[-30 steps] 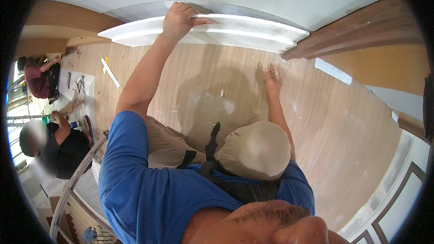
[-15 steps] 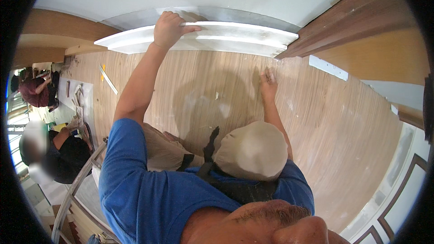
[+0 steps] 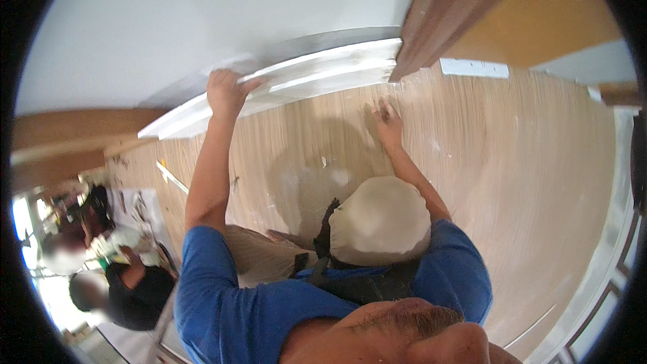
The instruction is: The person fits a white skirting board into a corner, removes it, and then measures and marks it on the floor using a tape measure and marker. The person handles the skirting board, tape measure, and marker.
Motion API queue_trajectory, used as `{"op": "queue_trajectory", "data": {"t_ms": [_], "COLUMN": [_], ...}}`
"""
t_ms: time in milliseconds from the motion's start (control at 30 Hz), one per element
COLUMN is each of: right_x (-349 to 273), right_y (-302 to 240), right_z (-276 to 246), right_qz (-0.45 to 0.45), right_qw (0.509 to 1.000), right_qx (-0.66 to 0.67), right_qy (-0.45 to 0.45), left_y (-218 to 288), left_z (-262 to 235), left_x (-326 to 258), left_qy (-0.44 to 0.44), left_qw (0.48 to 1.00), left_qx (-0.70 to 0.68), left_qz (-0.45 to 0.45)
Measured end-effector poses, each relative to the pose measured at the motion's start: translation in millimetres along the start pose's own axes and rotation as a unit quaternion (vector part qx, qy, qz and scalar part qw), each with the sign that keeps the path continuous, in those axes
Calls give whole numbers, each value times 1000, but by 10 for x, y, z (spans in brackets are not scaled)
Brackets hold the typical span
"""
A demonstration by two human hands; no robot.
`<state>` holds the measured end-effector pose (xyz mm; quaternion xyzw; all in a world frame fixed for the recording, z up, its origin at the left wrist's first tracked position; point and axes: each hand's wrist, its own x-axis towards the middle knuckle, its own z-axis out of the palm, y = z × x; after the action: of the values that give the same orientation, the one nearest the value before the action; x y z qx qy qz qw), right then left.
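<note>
Your left hand (image 3: 226, 91) is clenched over the upper edge of one long white moulding strip (image 3: 317, 71), which lies along the line where the wood-grain wall panel (image 3: 512, 162) meets the white ceiling (image 3: 202, 20), its right end butted against the brown wooden beam (image 3: 438, 7). Your right hand (image 3: 387, 121) holds nothing: its fingers are spread and pressed flat on the panel just below the strip, near the strip's right end. The step in hand appears to be seating the strip against the top edge of the panel while you brace yourself with the free hand. The next move probably calls for steady upward pressure from the left hand and for keeping the strip level along the panel's top edge, so that its far left end does not sag. Count: one moulding strip, one beam, one small white plate (image 3: 474, 67) fixed at the panel's upper right corner, one loose pale stick (image 3: 172, 176) near the panel's left edge, and two other people (image 3: 118, 276) at the lower left, well apart from your hands.
</note>
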<state>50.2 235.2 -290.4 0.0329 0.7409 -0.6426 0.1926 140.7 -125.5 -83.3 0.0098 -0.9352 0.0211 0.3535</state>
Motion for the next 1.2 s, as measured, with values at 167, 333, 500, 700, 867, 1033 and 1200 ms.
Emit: {"op": "queue_trajectory", "data": {"t_ms": [167, 333, 500, 700, 867, 1033, 1200], "right_x": [132, 54, 41, -20, 100, 37, 157], "right_y": [316, 164, 105, 83, 289, 113, 256], "right_z": [-29, 64, 15, 54, 29, 60, 1], "right_qz": [-67, -18, -49, -58, -29, 8, -4], "right_qw": [996, 998, 995, 995, 998, 1000, 1000], "right_qx": [-26, -40, -69, -55, -43, -20, -6], "right_qy": [44, 41, 52, 62, 45, 14, 24], "left_y": [57, -59, -9, -25, -39, 68, 306], "left_z": [66, 48, 40, 19, 60, -74, -109], "left_x": [31, -45, 6, -17, -1, 106, 281], "left_qy": [-23, -40, -33, -36, -31, -69, -173], "left_qw": [1000, 999, 999, 999, 999, 995, 978], "left_qx": [8, 10, 1, -12, -9, -37, 3], "left_qz": [-12, -26, -18, -25, -7, -53, -115]}}
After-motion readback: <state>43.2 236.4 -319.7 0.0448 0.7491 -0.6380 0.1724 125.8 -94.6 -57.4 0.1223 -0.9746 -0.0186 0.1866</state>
